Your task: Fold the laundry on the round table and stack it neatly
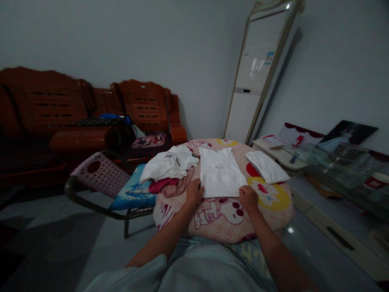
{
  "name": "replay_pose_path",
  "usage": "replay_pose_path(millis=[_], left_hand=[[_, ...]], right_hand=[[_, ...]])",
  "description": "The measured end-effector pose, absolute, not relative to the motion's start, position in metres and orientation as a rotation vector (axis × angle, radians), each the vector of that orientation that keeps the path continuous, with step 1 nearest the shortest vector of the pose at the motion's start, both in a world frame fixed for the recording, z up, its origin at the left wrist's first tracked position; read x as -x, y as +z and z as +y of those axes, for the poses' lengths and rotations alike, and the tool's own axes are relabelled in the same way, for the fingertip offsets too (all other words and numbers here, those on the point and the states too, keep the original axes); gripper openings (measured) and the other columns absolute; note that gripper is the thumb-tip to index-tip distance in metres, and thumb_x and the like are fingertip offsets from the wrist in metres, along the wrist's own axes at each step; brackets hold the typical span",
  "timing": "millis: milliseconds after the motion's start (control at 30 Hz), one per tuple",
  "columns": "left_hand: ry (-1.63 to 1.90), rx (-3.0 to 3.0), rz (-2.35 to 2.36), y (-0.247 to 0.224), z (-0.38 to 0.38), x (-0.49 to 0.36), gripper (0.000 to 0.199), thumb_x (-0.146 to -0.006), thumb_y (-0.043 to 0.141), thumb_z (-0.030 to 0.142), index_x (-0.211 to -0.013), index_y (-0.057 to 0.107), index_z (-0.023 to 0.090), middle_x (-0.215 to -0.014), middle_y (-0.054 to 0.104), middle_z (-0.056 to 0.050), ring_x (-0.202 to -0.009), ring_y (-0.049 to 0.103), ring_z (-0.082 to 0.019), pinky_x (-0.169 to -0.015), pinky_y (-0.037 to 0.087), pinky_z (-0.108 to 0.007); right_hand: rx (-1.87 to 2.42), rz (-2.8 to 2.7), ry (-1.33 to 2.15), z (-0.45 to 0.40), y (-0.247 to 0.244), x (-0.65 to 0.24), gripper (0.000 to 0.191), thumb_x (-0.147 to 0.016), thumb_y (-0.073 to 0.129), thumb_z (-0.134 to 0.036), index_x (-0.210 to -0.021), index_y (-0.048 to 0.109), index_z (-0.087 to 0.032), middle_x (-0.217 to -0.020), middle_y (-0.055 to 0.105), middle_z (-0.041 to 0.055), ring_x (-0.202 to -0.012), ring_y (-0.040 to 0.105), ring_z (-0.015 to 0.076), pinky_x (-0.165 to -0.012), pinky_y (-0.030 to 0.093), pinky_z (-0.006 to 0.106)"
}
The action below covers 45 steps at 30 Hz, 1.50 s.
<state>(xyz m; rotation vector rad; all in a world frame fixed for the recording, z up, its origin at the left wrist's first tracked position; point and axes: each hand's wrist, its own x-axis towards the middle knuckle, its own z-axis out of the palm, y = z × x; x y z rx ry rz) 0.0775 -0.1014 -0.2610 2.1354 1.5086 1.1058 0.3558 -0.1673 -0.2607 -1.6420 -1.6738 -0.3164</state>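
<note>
A white shirt [220,174] lies flat, its neckline away from me and its sides squared into a neat rectangle. At its near left corner my left hand [193,192] is closed on the edge, fingers curled. My right hand [248,198] grips the near right corner, closed in the same way. Left of the shirt is a loose heap: a crumpled white garment [170,162] on top of dark pink and patterned clothes [176,187]. On the right lies a folded white garment [267,166]. All rest on a round table with a pink cartoon-print cloth [209,225].
A folding chair [103,174] with a blue cushion [132,192] stands at the table's left. Behind it are wooden sofas [142,101]. A tall air conditioner [252,77] fills the far corner. Along the right runs a glass-topped cabinet [337,166] with papers and a photo.
</note>
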Motion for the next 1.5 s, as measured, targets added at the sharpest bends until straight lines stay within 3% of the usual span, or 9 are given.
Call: replay_pose_path(millis=[700, 833, 967, 1100, 1300, 1500], left_hand=[[1.041, -2.130, 1.571, -0.258, -0.107, -0.079, 0.011, -0.077, 0.056, 0.013, -0.086, 0.059, 0.018, -0.106, 0.066, -0.009, -0.104, 0.060, -0.022, -0.094, 0.046, -0.036], [1.056, -2.104, 1.601, -0.256, -0.108, -0.078, 0.020, -0.075, 0.057, 0.012, -0.094, 0.061, 0.017, -0.106, 0.067, -0.009, -0.105, 0.060, -0.022, -0.093, 0.046, -0.036], [0.878, -2.132, 1.616, -0.242, -0.096, -0.078, 0.018, -0.075, 0.058, 0.012, -0.091, 0.063, 0.016, -0.095, 0.068, -0.006, -0.093, 0.061, -0.021, -0.085, 0.046, -0.033], [0.581, -2.222, 1.699, -0.221, -0.067, -0.081, 0.010, -0.074, 0.065, 0.018, -0.082, 0.067, 0.014, -0.084, 0.067, -0.007, -0.083, 0.062, -0.021, -0.074, 0.044, -0.030], [0.463, -2.325, 1.686, -0.206, -0.030, -0.091, 0.023, -0.069, 0.073, 0.027, -0.090, 0.073, 0.019, -0.088, 0.070, -0.007, -0.090, 0.063, -0.023, -0.078, 0.044, -0.028], [0.392, -2.496, 1.456, -0.206, -0.020, -0.096, 0.031, -0.068, 0.073, 0.024, -0.099, 0.073, 0.022, -0.103, 0.071, -0.009, -0.096, 0.065, -0.025, -0.084, 0.045, -0.031]], right_hand=[[1.659, -1.695, -0.264, -0.168, -0.258, -0.356, 0.022, -0.080, 0.043, -0.016, -0.066, 0.060, -0.019, -0.070, 0.062, 0.0072, -0.072, 0.053, 0.0187, -0.070, 0.037, 0.027], [1.666, -1.696, -0.274, -0.171, -0.258, -0.354, 0.024, -0.080, 0.042, -0.016, -0.065, 0.060, -0.019, -0.069, 0.062, 0.0069, -0.071, 0.053, 0.0184, -0.069, 0.037, 0.027], [1.723, -1.676, -0.267, -0.170, -0.255, -0.354, 0.025, -0.081, 0.043, -0.016, -0.066, 0.063, -0.018, -0.072, 0.065, 0.0073, -0.072, 0.056, 0.0185, -0.069, 0.038, 0.027], [1.894, -1.653, -0.153, -0.146, -0.235, -0.359, 0.025, -0.081, 0.046, -0.014, -0.077, 0.071, -0.017, -0.081, 0.072, 0.0082, -0.075, 0.061, 0.0187, -0.069, 0.040, 0.026], [1.961, -2.083, -0.093, -0.092, -0.210, -0.365, 0.042, -0.077, 0.048, -0.003, -0.109, 0.071, -0.018, -0.106, 0.072, 0.0096, -0.099, 0.062, 0.0201, -0.085, 0.042, 0.027], [1.953, -2.259, 0.002, -0.069, -0.211, -0.377, 0.047, -0.070, 0.052, 0.002, -0.106, 0.072, -0.019, -0.104, 0.070, 0.0090, -0.095, 0.063, 0.0196, -0.085, 0.041, 0.027]])
